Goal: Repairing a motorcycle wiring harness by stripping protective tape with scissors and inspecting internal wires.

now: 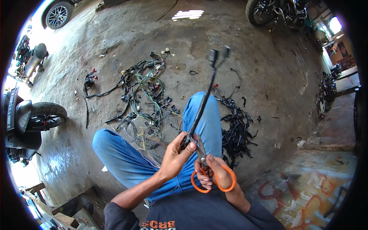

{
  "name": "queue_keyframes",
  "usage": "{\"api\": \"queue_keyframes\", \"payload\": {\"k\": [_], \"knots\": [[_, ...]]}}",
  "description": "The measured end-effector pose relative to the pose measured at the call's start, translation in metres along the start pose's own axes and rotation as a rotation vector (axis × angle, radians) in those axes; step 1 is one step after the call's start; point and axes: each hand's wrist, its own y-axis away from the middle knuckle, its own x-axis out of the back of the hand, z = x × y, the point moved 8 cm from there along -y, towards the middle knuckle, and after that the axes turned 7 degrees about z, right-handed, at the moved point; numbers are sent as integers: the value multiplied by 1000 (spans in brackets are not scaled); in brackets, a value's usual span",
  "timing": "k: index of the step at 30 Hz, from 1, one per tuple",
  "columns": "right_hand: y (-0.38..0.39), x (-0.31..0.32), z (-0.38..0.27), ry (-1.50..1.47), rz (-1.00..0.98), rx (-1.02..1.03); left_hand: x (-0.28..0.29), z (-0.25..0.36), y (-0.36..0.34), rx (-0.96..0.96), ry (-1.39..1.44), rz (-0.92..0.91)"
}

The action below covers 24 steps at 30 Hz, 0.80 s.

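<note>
In my left hand [177, 158], closed around it near its lower end, is a black taped wiring harness branch [202, 103]. It slants up and away from me and forks near the top into two black connectors [214, 56], one of them blurred. My right hand [216, 170] grips a pair of scissors [201, 147] with orange handles. The scissor blades are parted and point upward, right beside the harness at my left fingertips. Whether the blades touch the tape I cannot tell. Both hands are above my lap, between my jeans-clad knees.
A tangle of coloured wires and connectors [147, 96] lies on the concrete floor ahead to the left. By my right knee is a heap of black tape scraps [235, 134]. Motorcycle wheels [46, 116] stand at the left and far right [260, 12]; a car wheel [59, 15] is far left.
</note>
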Motion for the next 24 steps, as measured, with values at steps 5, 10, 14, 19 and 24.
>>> {"api": "queue_keyframes", "payload": {"k": [5, 10, 14, 19, 24], "knots": [[-9, -2, 9, 30, 9, 79, -16, -19, -5, 197, 636, -80], [-14, -4, 2, 132, 11, 157, -6, -17, -10, 152, 683, -45], [-14, -8, -6, 246, 40, 215, -1, -17, -9, 177, 753, -37], [-11, -5, -8, 374, 85, 177, -2, -19, -4, 204, 823, -60], [-10, -4, 3, 10, -89, -44, -4, -15, 0, 239, 821, -32]]}}
